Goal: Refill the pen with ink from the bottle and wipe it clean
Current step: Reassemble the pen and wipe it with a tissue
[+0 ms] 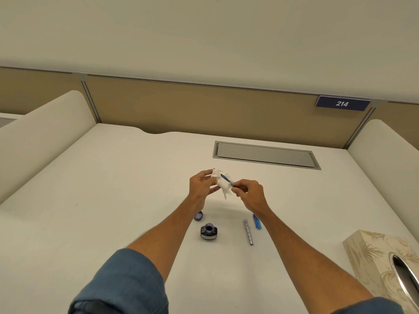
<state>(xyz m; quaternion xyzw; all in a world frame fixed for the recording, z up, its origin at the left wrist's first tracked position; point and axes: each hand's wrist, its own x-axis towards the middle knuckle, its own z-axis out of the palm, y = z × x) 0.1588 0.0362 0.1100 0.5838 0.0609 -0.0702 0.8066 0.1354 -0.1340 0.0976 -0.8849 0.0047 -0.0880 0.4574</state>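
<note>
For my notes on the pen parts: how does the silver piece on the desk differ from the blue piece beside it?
The silver piece is metallic grey, the blue piece bright blue. The silver piece looks longer than the blue piece. The silver piece lies nearer the ink bottle than the blue piece. Both lie flat on the desk, nearly parallel.

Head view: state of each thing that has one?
Dark glass ink bottle: open, upright.
Round dark bottle cap: off, beside bottle.
Thin blue pen part: pinched by right hand.
Crumpled white tissue: held by left hand, around pen part's end.
Silver metal pen barrel: detached, lying flat.
Grey desk hatch: closed.
</note>
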